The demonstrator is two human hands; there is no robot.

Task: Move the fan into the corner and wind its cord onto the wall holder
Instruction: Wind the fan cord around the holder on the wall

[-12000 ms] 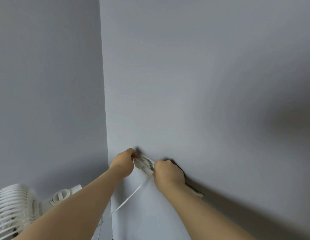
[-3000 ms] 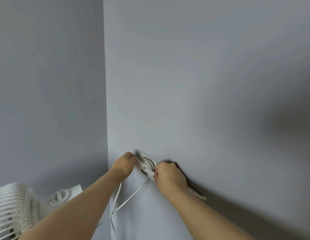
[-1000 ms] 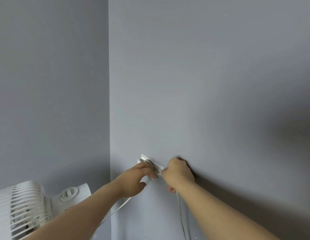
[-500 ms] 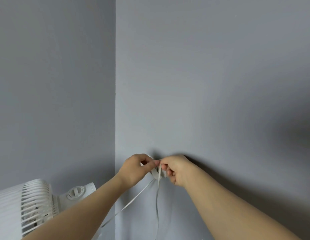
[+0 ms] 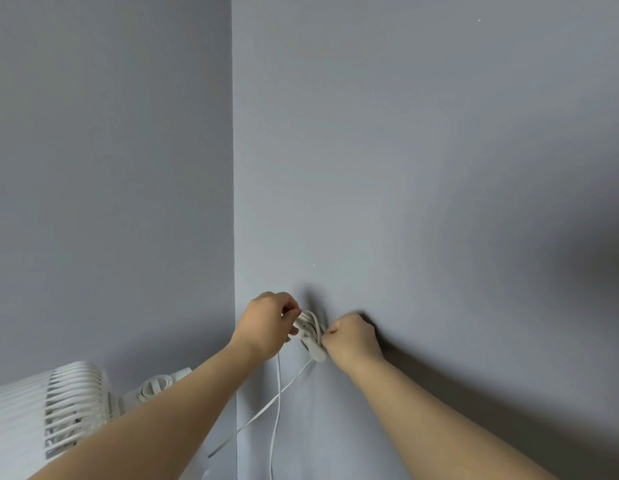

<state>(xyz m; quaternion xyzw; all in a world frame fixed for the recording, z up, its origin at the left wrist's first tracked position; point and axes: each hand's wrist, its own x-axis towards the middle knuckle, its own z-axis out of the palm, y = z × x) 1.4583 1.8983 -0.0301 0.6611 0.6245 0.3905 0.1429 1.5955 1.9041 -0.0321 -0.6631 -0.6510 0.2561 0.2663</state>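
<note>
A white fan (image 5: 59,407) stands in the corner at the lower left, its grille and rear knob showing. A small white wall holder (image 5: 311,336) sits on the right-hand wall, with turns of the flat white cord (image 5: 277,396) wound on it. My left hand (image 5: 268,323) grips the cord at the holder's left side, and one strand hangs straight down from it. My right hand (image 5: 351,336) is curled against the holder's right side, pinching the cord there. A second strand runs from below the holder down-left toward the fan.
Two plain grey walls meet at a vertical corner line (image 5: 234,202) just left of the holder. My forearms cross the lower part of the view and hide part of the fan.
Since half a second ago my hands have drawn apart to either side of the holder, which now shows between them. The hanging strand has shifted to below my left hand.
</note>
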